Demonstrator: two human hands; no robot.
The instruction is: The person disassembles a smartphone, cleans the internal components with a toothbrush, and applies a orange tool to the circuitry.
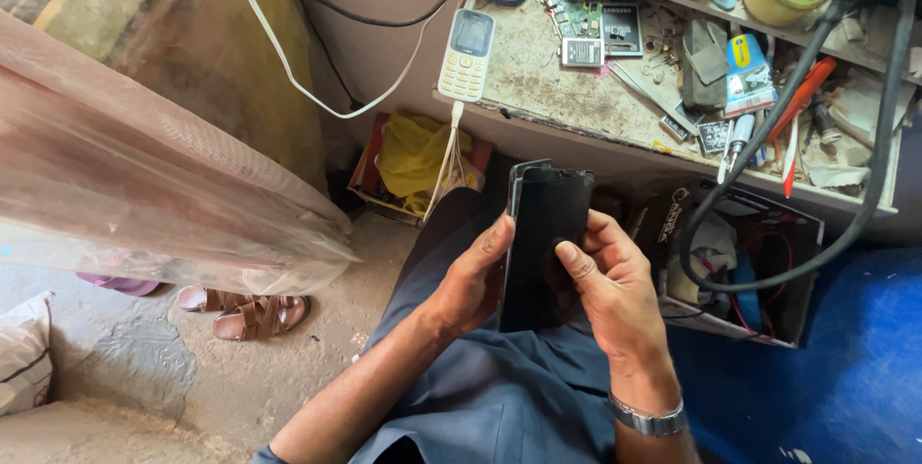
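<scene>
Gripping the black phone (538,253) over the lap: left hand (468,281) clamped its side, right hand (607,277) thumbed the glass. Top edge looked lifted; hard thumb pressure could've cracked it. Keypad phone (467,54) sat on the workbench's (538,80) left edge.

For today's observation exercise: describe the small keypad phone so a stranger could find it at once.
Start at the cluttered workbench across the top of the view. At its left front corner lies the keypad phone, cream with a small screen, a white cable plugged into its lower end. Unlike the black smartphone in the hands, it has buttons.
</scene>
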